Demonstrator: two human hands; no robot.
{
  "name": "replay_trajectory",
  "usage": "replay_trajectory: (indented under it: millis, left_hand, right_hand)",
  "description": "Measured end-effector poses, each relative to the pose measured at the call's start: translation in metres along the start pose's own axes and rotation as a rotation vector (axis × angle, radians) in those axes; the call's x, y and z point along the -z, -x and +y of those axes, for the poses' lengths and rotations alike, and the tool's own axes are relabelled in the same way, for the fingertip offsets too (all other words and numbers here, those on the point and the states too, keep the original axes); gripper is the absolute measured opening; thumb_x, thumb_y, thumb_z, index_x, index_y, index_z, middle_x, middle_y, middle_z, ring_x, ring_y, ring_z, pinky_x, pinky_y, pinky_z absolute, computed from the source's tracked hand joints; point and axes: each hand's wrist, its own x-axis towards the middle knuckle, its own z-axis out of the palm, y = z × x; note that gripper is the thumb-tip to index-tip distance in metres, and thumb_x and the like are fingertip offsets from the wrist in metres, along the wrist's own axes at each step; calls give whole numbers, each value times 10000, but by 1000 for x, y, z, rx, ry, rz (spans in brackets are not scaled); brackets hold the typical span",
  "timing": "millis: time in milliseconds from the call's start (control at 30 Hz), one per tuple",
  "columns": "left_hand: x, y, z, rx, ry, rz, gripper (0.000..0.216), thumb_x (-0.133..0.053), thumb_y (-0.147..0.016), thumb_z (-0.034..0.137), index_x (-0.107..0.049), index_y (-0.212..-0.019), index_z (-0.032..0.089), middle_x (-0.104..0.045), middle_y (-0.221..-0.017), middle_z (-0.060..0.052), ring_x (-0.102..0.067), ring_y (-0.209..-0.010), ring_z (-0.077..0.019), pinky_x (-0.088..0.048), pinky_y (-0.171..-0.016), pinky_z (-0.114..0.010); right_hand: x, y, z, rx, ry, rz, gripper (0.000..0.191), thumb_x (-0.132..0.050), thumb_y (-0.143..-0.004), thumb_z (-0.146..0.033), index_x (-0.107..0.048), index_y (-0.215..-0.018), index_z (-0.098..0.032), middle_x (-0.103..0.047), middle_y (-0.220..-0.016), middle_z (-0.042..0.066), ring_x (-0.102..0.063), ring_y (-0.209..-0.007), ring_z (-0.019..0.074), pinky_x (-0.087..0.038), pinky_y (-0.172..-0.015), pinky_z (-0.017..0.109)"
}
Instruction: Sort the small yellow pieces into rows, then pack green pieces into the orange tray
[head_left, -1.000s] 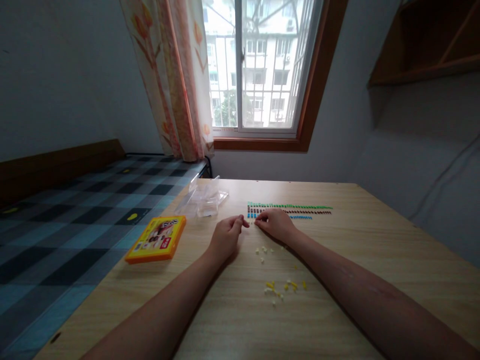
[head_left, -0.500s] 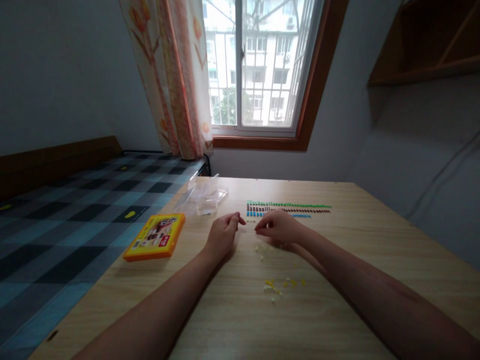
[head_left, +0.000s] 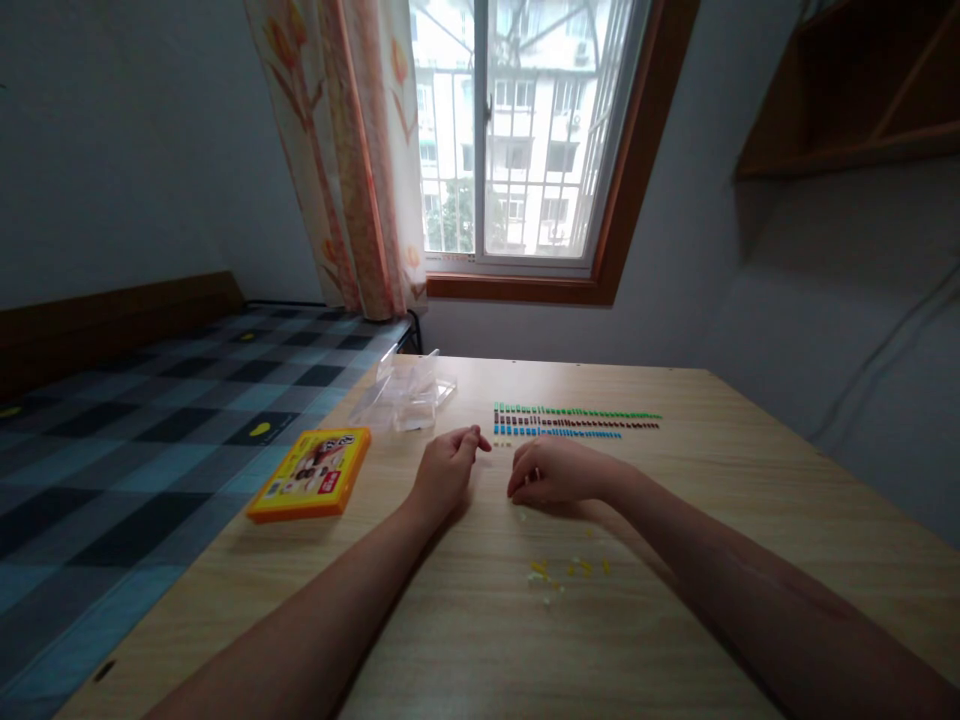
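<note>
My left hand [head_left: 445, 468] rests on the wooden table [head_left: 720, 520] with its fingers curled loosely, forefinger and thumb close together; nothing shows in them. My right hand [head_left: 553, 473] lies just right of it, fingers bent down over small pale pieces on the table, whether it grips one is hidden. Beyond both hands run three neat rows of tiny pieces: green [head_left: 577, 411], brown [head_left: 585, 423] and blue [head_left: 559, 433]. A loose scatter of yellow and white pieces [head_left: 562, 572] lies nearer me, between my forearms.
An orange-yellow flat box [head_left: 313, 474] lies near the table's left edge. A clear plastic box [head_left: 409, 393] stands behind it. A bed with a checked blue cover [head_left: 135, 440] runs along the left. Window, curtain and a wall shelf lie beyond.
My right hand has drawn back from the left end of the rows toward me, down onto the pale loose pieces. My left hand has stayed in place.
</note>
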Motion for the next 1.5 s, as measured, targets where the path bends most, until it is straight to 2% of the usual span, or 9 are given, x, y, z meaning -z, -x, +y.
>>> replay_trajectory:
  millis: [167,367,667,833,1033,1267,1500]
  left_hand:
    - [0,1,0,5,7,3,519,-418,-882,537,-748,-738,163,-516,-552,4,-534,-584,-182,-375,-596,-295]
    - [0,0,1,10,13,-2,528,-418,-876,548,-746,-731,160,-490,-532,7,-516,-565,-180,-365,-583,-293]
    - [0,0,0,-5,7,-3,526,-413,-882,537,-743,-716,163,-502,-542,5,-526,-574,-178,-369,-587,-290]
    - [0,1,1,-2,0,-6,526,-412,-878,541,-740,-708,166,-499,-534,6,-518,-567,-177,-368,-585,-289]
    - [1,1,2,-11,-9,-13,523,-408,-874,543,-736,-714,168,-498,-522,7,-513,-566,-179,-370,-580,-288]
    - [1,2,4,-30,-18,-31,496,-414,-881,518,-727,-699,178,-647,-629,-25,-585,-646,-196,-429,-676,-305]
    - [1,2,2,-35,-23,-38,491,-417,-890,510,-733,-712,178,-686,-672,-34,-615,-679,-204,-444,-695,-310]
  right_hand:
    - [1,-1,5,-13,8,32,151,-701,-801,-165,-813,-887,-218,-742,-817,16,-629,-692,126,-444,-659,219]
    - [-1,-2,23,-179,45,217,137,-675,-806,-165,-804,-832,-203,-728,-736,9,-604,-629,116,-430,-635,218]
    - [3,3,36,-263,49,233,173,-663,-778,-133,-803,-842,-212,-731,-753,5,-605,-657,122,-416,-616,211]
    - [7,3,28,-280,72,249,128,-687,-813,-222,-805,-862,-219,-736,-782,14,-613,-671,128,-416,-629,224]
    - [2,0,21,-272,122,252,198,-685,-839,-276,-808,-989,-234,-761,-846,28,-637,-729,150,-443,-687,242]
    - [-3,-2,27,-229,176,223,178,-660,-858,-260,-816,-943,-246,-762,-850,26,-647,-751,165,-451,-716,263]
    - [-4,-1,24,-264,133,235,200,-651,-821,-194,-798,-949,-240,-754,-814,7,-638,-712,149,-450,-691,247]
